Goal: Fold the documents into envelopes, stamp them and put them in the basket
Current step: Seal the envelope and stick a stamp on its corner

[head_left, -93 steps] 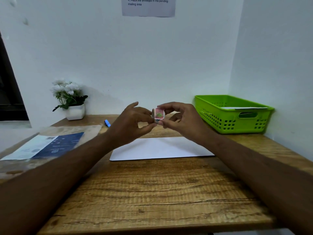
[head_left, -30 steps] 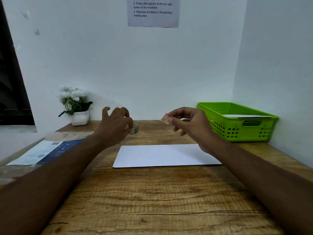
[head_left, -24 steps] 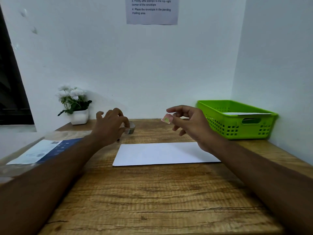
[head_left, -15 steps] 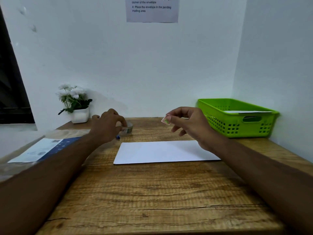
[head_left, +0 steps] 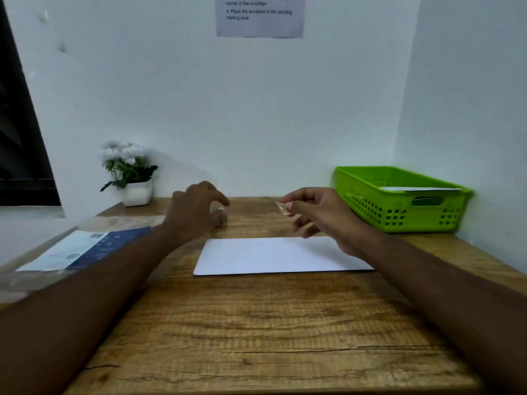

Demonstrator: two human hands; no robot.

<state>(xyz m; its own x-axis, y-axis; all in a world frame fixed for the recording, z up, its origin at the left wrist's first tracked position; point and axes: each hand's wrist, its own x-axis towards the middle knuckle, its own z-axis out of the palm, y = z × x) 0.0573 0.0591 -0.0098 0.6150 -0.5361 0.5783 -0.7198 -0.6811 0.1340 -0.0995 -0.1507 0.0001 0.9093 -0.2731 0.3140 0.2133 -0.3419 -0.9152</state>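
We saw the right hand [head_left: 322,212] raised above the far edge of the white envelope [head_left: 279,255]. Its thumb and first finger pinched a small pink stamp [head_left: 283,208], which hung in the air and touched nothing else. The other fingers of this hand were loosely curled below it.

The left hand [head_left: 196,212] was lower and to the left, arched over a small roll [head_left: 222,219] that stood on the desk [head_left: 256,323] just behind the envelope's left corner. The picture was blurred there, so we could not tell if these fingers gripped the roll or only hovered close to it.

The envelope lay flat in the middle of the desk with its long side toward us. The green basket [head_left: 368,203] stood at the far right corner, against the wall, and a second envelope [head_left: 419,189] lay inside it. At the far left we saw a white pot of flowers [head_left: 136,192], and nearer, on the left edge, a blue and white leaflet [head_left: 85,248] in a clear bag. A printed notice [head_left: 259,15] hung on the wall.
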